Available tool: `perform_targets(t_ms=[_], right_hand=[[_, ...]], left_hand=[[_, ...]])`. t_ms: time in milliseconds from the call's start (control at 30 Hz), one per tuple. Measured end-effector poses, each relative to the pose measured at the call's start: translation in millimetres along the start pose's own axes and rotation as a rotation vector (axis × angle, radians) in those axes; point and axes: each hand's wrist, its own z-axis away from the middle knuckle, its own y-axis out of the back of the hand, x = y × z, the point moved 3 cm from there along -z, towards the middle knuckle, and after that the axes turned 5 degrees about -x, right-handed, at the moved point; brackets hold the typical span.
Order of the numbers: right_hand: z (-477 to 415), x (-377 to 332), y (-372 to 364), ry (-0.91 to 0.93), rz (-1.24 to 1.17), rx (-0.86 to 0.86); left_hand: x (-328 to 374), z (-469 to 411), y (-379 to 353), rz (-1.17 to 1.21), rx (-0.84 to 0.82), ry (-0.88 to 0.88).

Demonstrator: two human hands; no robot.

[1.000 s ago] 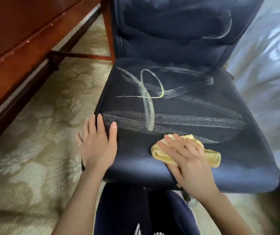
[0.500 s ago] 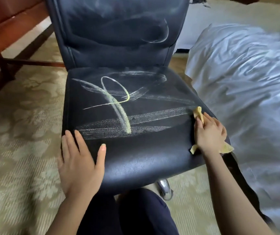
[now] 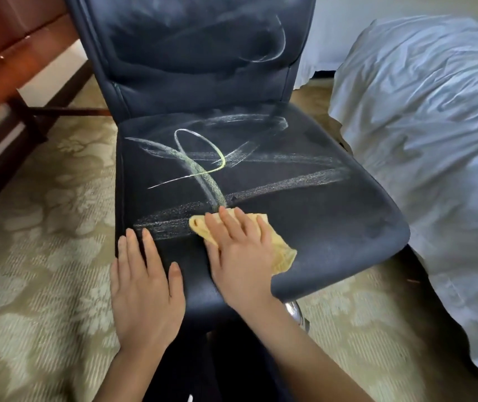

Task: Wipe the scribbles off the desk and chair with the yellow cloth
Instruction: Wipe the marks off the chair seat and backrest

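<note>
Head view: the yellow cloth (image 3: 282, 252), soft, light and likely to bunch, is lying near the front edge of the chair (image 3: 333, 227). The right hand (image 3: 240, 256) is pressing it flat, its grip uncurled; palm pressure probably suits it best. The left hand (image 3: 145, 288) is bracing the seat's front edge, its grip flat and empty. Scribbles (image 3: 203, 169) are crossing the seat. The desk (image 3: 14, 53) is running out of frame, hiding its top.

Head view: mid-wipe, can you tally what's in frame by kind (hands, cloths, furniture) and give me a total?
Hands: 2, left hand and right hand
Yellow cloth: 1, pressed under the right hand
Chair: 1, scribbles still on seat and back
Wooden desk: 1
Bed: 1
Total: 6
</note>
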Motion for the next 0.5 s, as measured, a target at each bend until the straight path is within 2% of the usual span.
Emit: perform_targets(t_ms=[233, 500], right_hand=[[34.8, 19.8, 1.1, 0.313, -0.039, 0.074], [47.5, 116.3, 19.9, 0.204, 0.004, 0.194]], left_hand=[[-3.5, -2.9, -0.4, 0.023, 0.037, 0.022], [-4.6, -3.5, 0.0, 0.027, 0.022, 0.018]])
